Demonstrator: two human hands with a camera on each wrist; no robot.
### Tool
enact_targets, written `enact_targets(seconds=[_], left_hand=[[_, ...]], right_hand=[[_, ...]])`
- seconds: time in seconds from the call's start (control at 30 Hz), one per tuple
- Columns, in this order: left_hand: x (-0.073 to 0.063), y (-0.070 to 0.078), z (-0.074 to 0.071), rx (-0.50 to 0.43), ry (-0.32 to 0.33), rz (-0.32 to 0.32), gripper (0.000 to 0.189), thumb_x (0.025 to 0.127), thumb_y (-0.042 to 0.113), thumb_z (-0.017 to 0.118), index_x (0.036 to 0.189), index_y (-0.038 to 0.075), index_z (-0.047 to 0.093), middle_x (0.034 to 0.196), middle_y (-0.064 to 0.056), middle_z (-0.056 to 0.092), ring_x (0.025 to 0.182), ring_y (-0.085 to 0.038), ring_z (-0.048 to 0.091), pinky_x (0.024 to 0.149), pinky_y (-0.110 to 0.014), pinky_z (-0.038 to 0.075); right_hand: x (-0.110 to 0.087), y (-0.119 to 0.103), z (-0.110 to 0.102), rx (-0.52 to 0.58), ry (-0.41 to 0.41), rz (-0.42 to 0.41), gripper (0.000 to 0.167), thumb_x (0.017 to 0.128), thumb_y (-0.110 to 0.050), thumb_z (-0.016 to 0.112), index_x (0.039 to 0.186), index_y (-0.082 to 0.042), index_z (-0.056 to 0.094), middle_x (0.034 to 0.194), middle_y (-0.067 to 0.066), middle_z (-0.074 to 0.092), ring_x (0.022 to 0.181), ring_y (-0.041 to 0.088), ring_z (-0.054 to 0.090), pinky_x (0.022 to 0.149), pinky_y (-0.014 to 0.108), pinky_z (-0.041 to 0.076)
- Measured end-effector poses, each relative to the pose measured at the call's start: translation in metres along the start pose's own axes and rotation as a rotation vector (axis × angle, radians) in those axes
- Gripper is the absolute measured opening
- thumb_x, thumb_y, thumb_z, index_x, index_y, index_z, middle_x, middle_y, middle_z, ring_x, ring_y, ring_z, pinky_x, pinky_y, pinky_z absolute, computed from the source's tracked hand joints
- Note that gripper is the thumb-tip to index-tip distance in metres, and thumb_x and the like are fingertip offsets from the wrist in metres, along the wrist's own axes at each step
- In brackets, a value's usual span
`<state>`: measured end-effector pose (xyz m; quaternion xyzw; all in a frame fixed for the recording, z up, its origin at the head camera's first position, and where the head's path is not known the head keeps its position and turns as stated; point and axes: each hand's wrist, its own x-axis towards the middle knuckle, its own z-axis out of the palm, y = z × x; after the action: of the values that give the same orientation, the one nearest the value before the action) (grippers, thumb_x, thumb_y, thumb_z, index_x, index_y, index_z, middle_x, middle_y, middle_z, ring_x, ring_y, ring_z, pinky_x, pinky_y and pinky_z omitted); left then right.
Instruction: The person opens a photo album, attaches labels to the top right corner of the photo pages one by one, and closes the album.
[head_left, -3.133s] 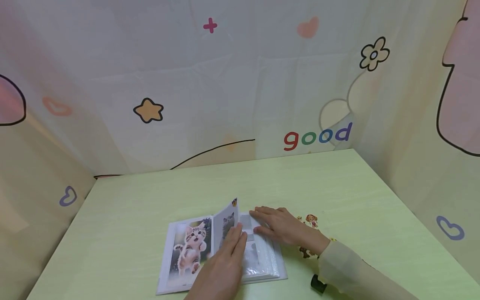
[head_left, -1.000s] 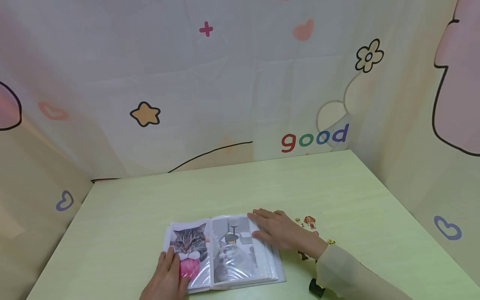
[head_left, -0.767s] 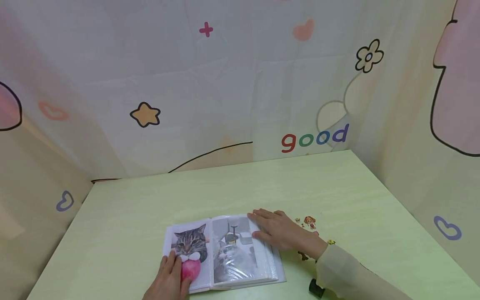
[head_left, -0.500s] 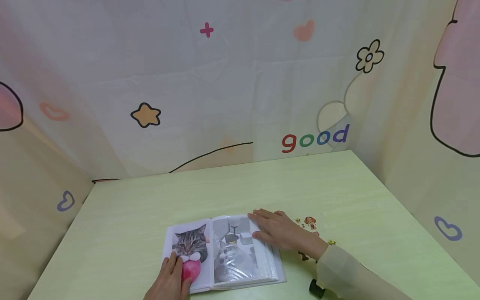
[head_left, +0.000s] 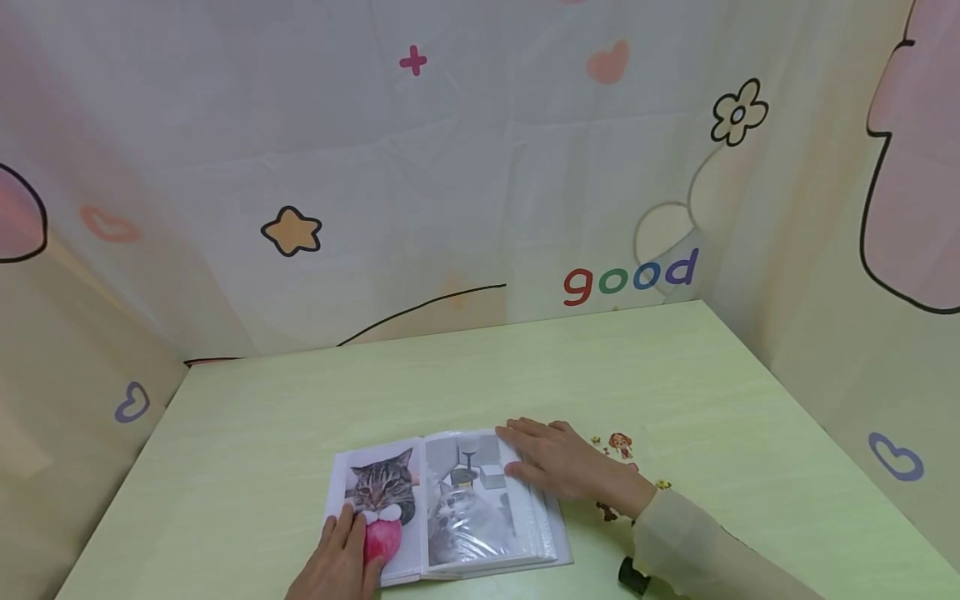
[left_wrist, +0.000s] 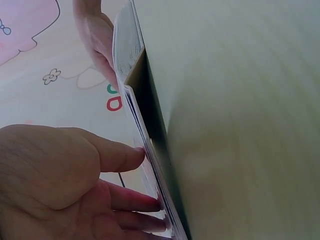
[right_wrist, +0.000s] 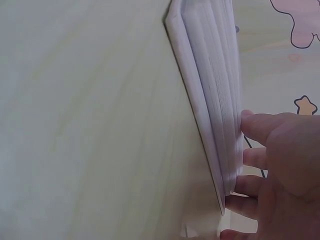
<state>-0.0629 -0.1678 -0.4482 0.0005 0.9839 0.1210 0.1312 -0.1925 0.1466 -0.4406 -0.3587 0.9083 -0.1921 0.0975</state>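
A photo album (head_left: 423, 517) lies spread on the table. Its left page carries a photo of a tabby cat with a pink ball (head_left: 384, 483); the right page carries a pale photo of a cat (head_left: 468, 512) under shiny plastic. My left hand (head_left: 333, 554) rests on the left page's outer edge, and in the left wrist view its thumb and fingertips (left_wrist: 137, 156) touch the page surface. With fingers extended, my right hand (head_left: 566, 462) rests on the upper right corner of the right-hand pages. The right wrist view shows that thick stack of pages (right_wrist: 212, 75) beside my fingers.
Several small cartoon stickers (head_left: 621, 445) lie right of the album, partly behind my right forearm. A small black object (head_left: 633, 577) sits near my right sleeve. The pale green table (head_left: 247, 433) meets a patterned cloth backdrop (head_left: 450, 192) behind and at both sides.
A raised page has turned over to the left and settled flat, covering the kitten photo. My left hand moved from the album's middle to its left edge; my right hand stayed in place.
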Motion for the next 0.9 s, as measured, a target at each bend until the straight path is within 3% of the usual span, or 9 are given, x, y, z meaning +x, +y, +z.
enact_targets(seconds=[0.1, 0.3, 0.53, 0.9], left_hand=[[-0.0007, 0.0012, -0.0017, -0.004, -0.002, -0.012, 0.067, 0.095, 0.032, 0.069, 0.139, -0.015, 0.051, 0.15, -0.036, 0.043, 0.138, -0.057, 0.039, 0.11, -0.06, 0.04], [-0.0036, -0.0016, -0.0031, 0.011, 0.038, 0.023, 0.064, 0.095, 0.031, 0.069, 0.136, -0.016, 0.054, 0.146, -0.036, 0.048, 0.133, -0.058, 0.044, 0.106, -0.06, 0.044], [-0.0044, 0.002, -0.0072, 0.03, 0.041, 0.016, 0.067, 0.095, 0.034, 0.07, 0.138, -0.015, 0.054, 0.148, -0.035, 0.046, 0.137, -0.057, 0.042, 0.109, -0.058, 0.042], [-0.0088, 0.0044, -0.0097, -0.018, 0.194, 0.103, 0.067, 0.093, 0.032, 0.074, 0.14, -0.012, 0.055, 0.15, -0.034, 0.046, 0.138, -0.053, 0.044, 0.108, -0.058, 0.043]], right_hand=[[0.0006, 0.0005, 0.0001, -0.007, 0.004, -0.009, 0.061, 0.108, -0.04, 0.052, 0.157, -0.005, 0.042, 0.161, 0.019, 0.04, 0.15, 0.037, 0.034, 0.112, 0.064, 0.032], [0.0017, 0.0017, -0.0007, 0.001, 0.0, -0.013, 0.061, 0.108, -0.039, 0.053, 0.157, -0.004, 0.043, 0.161, 0.019, 0.039, 0.15, 0.037, 0.034, 0.113, 0.063, 0.032], [0.0009, 0.0013, -0.0034, 0.025, 0.002, -0.008, 0.062, 0.107, -0.038, 0.055, 0.157, -0.002, 0.042, 0.164, 0.019, 0.035, 0.149, 0.037, 0.036, 0.113, 0.061, 0.034], [-0.0027, 0.0005, -0.0058, 0.062, 0.015, -0.014, 0.062, 0.107, -0.039, 0.056, 0.156, -0.003, 0.043, 0.164, 0.019, 0.034, 0.148, 0.039, 0.038, 0.113, 0.062, 0.035]])
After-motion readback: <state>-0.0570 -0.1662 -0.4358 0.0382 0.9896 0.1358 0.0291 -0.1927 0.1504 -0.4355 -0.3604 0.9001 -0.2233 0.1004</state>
